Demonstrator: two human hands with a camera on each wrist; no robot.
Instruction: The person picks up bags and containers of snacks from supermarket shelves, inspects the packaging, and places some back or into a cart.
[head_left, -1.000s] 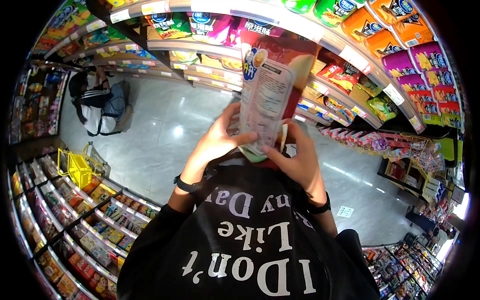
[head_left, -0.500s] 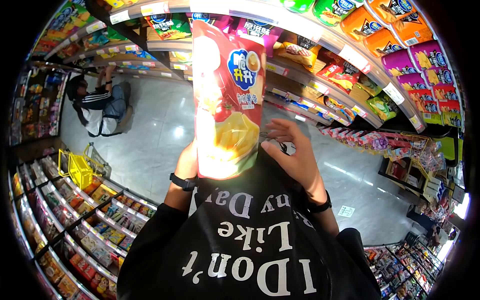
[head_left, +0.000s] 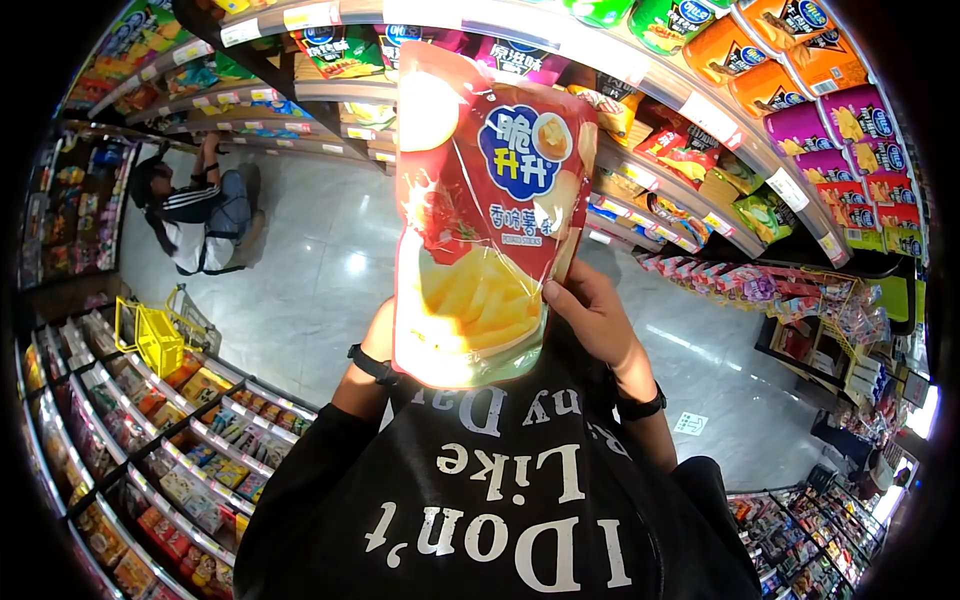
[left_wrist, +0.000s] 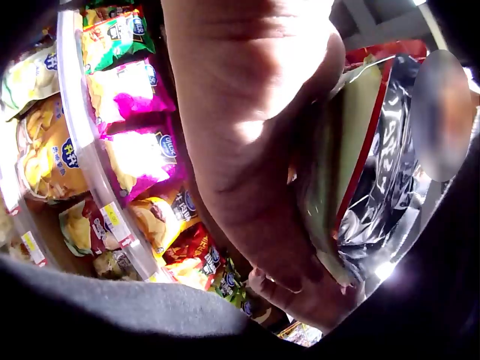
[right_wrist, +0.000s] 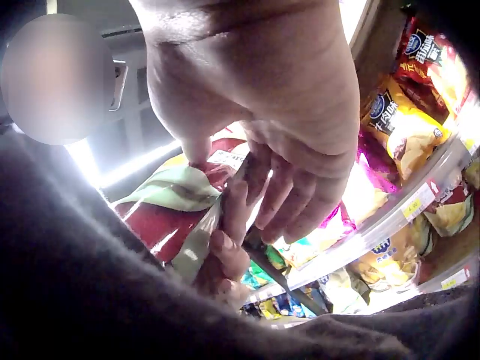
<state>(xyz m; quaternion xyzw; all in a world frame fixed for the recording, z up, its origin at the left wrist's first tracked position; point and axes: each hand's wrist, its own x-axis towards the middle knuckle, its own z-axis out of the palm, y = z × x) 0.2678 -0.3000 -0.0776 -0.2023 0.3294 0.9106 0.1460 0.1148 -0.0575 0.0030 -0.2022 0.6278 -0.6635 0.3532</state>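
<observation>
A red snack bag (head_left: 480,230) with a picture of potato sticks stands upright before the chest, front facing the head camera. My left hand (head_left: 377,335) grips it from behind at the lower left; most of its fingers are hidden there. In the left wrist view the left hand (left_wrist: 247,135) curls around the bag's underside (left_wrist: 352,135). At the lower right edge my right hand (head_left: 600,320) pinches the bag, thumb on the front and fingers behind. The right wrist view shows the right hand (right_wrist: 262,97) at the edge of the bag (right_wrist: 180,191), beside the left fingertips (right_wrist: 229,259).
Shelves of snack bags (head_left: 685,140) curve across the front and right. Low racks of packets (head_left: 190,440) fill the left side, with a yellow basket (head_left: 155,340) beside them. A person (head_left: 200,215) crouches on the grey floor (head_left: 330,240) at the left.
The bag has turned from its text panel to its front and has swung left, then slightly back right. My right hand came off it and now pinches its right edge.
</observation>
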